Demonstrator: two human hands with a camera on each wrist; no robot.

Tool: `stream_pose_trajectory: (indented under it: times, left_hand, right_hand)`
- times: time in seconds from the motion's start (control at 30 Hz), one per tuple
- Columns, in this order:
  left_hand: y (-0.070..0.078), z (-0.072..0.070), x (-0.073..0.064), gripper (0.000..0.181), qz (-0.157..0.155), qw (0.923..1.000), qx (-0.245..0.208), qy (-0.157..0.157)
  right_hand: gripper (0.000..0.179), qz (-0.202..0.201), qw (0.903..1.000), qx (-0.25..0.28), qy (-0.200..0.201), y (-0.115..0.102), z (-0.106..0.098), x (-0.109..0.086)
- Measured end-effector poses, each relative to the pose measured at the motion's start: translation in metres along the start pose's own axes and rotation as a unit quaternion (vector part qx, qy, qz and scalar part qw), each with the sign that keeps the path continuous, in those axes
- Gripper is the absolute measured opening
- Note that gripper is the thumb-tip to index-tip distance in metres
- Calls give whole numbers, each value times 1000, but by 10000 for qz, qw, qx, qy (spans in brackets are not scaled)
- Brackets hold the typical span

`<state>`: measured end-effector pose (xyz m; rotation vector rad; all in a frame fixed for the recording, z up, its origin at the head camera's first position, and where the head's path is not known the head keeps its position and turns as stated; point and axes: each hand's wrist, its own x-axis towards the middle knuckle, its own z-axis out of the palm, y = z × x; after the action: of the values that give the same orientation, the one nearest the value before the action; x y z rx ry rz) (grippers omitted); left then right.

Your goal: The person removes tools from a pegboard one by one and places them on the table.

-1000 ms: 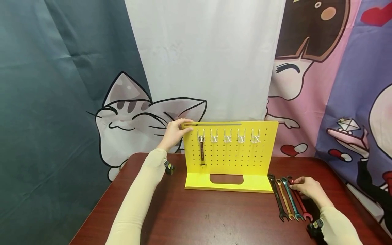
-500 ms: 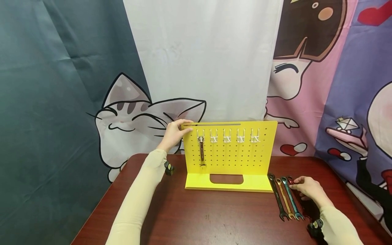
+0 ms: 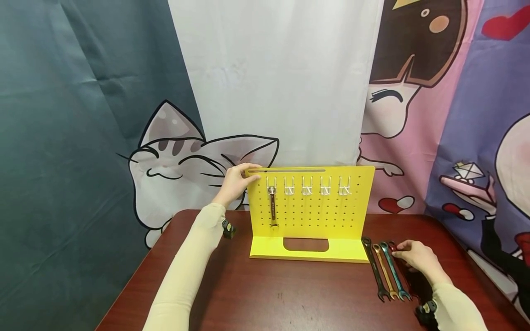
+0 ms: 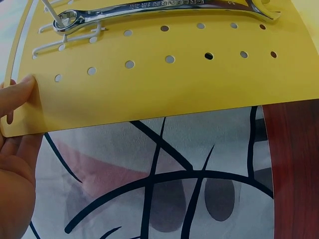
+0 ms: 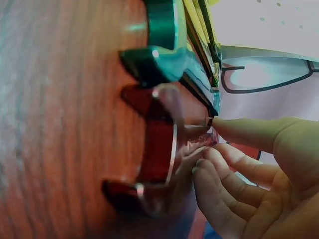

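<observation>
My left hand (image 3: 236, 181) grips the upper left corner of a yellow pegboard stand (image 3: 314, 218), thumb on the front face. From its leftmost hook hangs a silver combination wrench (image 3: 273, 207), ring end up. At the right, my right hand (image 3: 420, 258) pinches a red combination wrench (image 5: 169, 107) between thumb and fingers, toward its ring end. The wrench's open end points at the camera in the right wrist view, close over the table. In the head view most of its shank is dark and hard to make out. Left of it lies a blue-green wrench (image 3: 395, 271).
A gold wrench (image 3: 386, 271) and a black wrench (image 3: 376, 271) lie alongside, just right of the stand's base. Several more white wire hooks (image 3: 307, 186) line the board's upper part. The brown table (image 3: 273, 299) ends at a printed cartoon curtain (image 3: 285, 82) behind.
The red wrench showed bright along its length a second ago and now looks dark beneath my right hand. Both hands have kept nearly the same places; the head view has shifted slightly.
</observation>
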<state>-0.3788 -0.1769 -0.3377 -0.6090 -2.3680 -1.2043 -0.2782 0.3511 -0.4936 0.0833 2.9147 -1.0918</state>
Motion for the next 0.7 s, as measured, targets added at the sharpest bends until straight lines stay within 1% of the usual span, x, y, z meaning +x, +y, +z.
stream_pose_trajectory:
  times: [0.13, 0.23, 0.37, 0.53, 0.7]
  left_hand:
    - [-1, 1, -1, 28, -7, 10000, -30, -29]
    - [-2, 2, -2, 27, 21, 10000, -33, -30]
    - [-3, 2, -3, 27, 23, 10000, -63, -35]
    - [-3, 1, -4, 28, 6, 10000, -84, -21]
    - [-2, 0, -2, 27, 75, 9999, -84, -8]
  right_hand:
    - [43, -259, 9985, -446, 206, -2, -3, 1]
    - [40, -477, 9966, -573, 348, -5, -4, 3]
    - [38, -773, 9952, -412, 434, -15, -1, 7]
    - [43, -1126, 9927, -129, 421, -34, 3, 13]
    - [46, -1270, 9911, 58, 388, -57, 9, 17]
